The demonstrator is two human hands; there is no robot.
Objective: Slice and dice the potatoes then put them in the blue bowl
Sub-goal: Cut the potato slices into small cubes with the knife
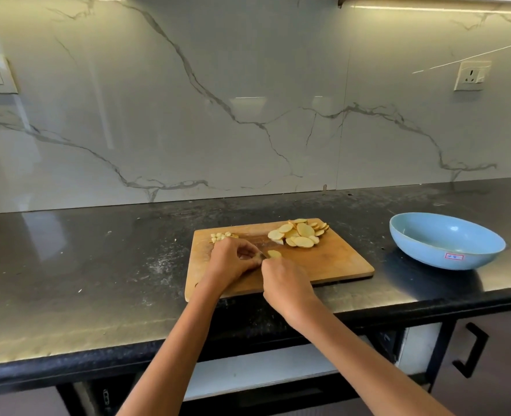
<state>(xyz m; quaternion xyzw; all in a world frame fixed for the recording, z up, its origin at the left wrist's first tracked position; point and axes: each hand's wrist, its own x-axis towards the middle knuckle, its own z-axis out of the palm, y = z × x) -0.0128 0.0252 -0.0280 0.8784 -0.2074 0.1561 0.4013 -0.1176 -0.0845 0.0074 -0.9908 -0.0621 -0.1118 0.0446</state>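
Kitchen worktop: dark polished counter (98,265) across the middle of the frame, backed by a white veined marble splashback with a wall socket (471,75) at upper right. A wooden cutting board (332,265) lies at centre frame.

Task items: a pile of round potato slices (299,234) sits at the board's upper right corner. A small cluster of diced pieces (221,236) lies at its upper left. One slice (274,254) lies at the board's centre, between the two hands. The blue bowl (446,246) stands on the counter at right, apart from the board, and appears to hold no potato.

Hands: the left hand (233,262) is curled, fingertips gathered beside the single slice; what it grips, if anything, cannot be told. The right hand (287,288) is closed as if around a handle. A dark sliver shows between the hands, possibly a blade; not confirmed.

Assessment: slicing looks largely complete; dicing is in hand, at an early stage. The next move calls for steadying the single slice, cutting it into cubes, then working through the pile before any transfer to the bowl.
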